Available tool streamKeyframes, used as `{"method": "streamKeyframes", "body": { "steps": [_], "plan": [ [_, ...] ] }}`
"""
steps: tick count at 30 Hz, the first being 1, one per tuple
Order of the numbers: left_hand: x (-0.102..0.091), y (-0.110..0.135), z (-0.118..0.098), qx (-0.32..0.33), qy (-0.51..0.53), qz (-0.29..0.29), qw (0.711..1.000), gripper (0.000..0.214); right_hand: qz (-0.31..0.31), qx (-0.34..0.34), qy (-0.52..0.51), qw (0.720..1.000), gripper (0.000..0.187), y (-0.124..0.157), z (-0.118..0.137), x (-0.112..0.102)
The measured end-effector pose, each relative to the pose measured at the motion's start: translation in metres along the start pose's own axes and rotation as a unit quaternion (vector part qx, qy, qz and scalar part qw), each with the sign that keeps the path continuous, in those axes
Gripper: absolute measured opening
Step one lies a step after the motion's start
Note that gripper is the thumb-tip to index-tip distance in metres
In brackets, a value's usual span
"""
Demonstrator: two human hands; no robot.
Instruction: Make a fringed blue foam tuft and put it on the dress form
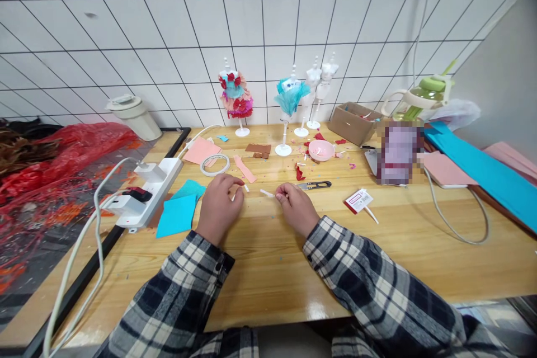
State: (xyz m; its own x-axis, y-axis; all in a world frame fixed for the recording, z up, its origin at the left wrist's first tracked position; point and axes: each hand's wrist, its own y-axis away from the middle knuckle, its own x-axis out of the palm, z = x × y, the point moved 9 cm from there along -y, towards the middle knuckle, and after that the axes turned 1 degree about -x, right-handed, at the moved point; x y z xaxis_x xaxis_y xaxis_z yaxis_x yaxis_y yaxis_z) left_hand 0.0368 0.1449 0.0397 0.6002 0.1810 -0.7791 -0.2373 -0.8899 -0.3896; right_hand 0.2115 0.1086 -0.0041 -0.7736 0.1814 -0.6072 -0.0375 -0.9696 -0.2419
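My right hand (297,208) pinches one end of a narrow white strip (267,193), perhaps tape, which points left above the table. Opposite it, my left hand (221,207) is curved with a gap between thumb and index finger. A small white scrap (246,188) lies by its index fingertip, and another white bit shows in the gap. A tape roll (215,164) lies flat just beyond my left hand. Thread snips (315,185) rest past my right hand. Further back, a small dress form (289,102) wears turquoise crepe paper, and another dress form (237,95) wears a multicoloured ruffled dress.
Left stand a power strip (153,193) with cables and blue paper (178,215). Behind are a pink bowl (321,150), two bare white dress forms and a cardboard box (353,124). To the right lie a tagged packet (358,200), a blurred-out purple object (398,151) and a cable.
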Motion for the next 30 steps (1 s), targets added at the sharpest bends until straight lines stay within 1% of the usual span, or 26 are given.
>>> {"method": "streamKeyframes", "body": {
  "steps": [1,2,4,5,6,8,10,13,16,19,20,21,24,26,28,30],
  "plan": [
    [0.002,0.001,0.000,-0.013,0.038,0.007,0.999,0.020,-0.008,-0.001,0.000,1.000,0.009,0.000,0.000,-0.002],
    [0.009,0.004,-0.001,-0.027,0.079,0.035,0.996,0.021,-0.016,-0.006,-0.001,1.000,0.009,0.000,0.002,-0.003],
    [0.028,0.012,-0.008,-0.046,0.147,0.108,0.982,0.024,-0.023,-0.021,-0.002,1.000,0.009,0.003,0.006,-0.003],
    [0.036,0.016,-0.012,-0.050,0.168,0.133,0.976,0.026,-0.022,-0.027,-0.002,0.999,0.009,0.004,0.009,-0.002],
    [0.042,0.019,-0.015,-0.052,0.179,0.146,0.971,0.027,-0.018,-0.032,-0.002,0.999,0.009,0.005,0.011,-0.001],
    [0.044,0.020,-0.020,-0.041,0.180,0.142,0.972,0.026,-0.009,-0.041,-0.001,0.999,0.009,0.007,0.014,0.001],
    [0.042,0.019,-0.021,-0.025,0.165,0.128,0.978,0.025,-0.002,-0.049,-0.001,0.999,0.010,0.007,0.016,0.003],
    [0.036,0.015,-0.016,-0.017,0.127,0.109,0.986,0.024,0.002,-0.045,-0.010,0.999,0.009,0.007,0.014,0.004],
    [0.032,0.011,-0.001,-0.058,0.117,0.091,0.987,0.024,0.000,-0.018,-0.041,0.999,0.009,0.006,0.007,0.005],
    [0.032,0.009,0.019,-0.124,0.125,0.086,0.981,0.025,0.028,0.042,-0.129,0.990,0.008,0.005,-0.004,0.014],
    [0.032,0.008,0.025,-0.139,0.122,0.085,0.979,0.025,0.045,0.075,-0.177,0.980,0.008,0.005,-0.008,0.019],
    [0.031,0.007,0.031,-0.149,0.114,0.082,0.979,0.024,0.062,0.113,-0.231,0.964,0.009,0.007,-0.013,0.024],
    [0.025,0.004,0.046,-0.169,0.083,0.059,0.980,0.019,0.091,0.202,-0.385,0.896,0.014,0.012,-0.018,0.036],
    [0.024,0.003,0.055,-0.178,0.061,0.053,0.981,0.019,0.094,0.229,-0.450,0.858,0.020,0.014,-0.018,0.039],
    [0.028,0.002,0.062,-0.183,0.051,0.062,0.980,0.023,0.091,0.247,-0.495,0.828,0.023,0.016,-0.018,0.038],
    [0.028,0.002,0.063,-0.174,0.043,0.049,0.983,0.040,0.090,0.263,-0.538,0.795,0.024,0.017,-0.019,0.038]
  ]
}}
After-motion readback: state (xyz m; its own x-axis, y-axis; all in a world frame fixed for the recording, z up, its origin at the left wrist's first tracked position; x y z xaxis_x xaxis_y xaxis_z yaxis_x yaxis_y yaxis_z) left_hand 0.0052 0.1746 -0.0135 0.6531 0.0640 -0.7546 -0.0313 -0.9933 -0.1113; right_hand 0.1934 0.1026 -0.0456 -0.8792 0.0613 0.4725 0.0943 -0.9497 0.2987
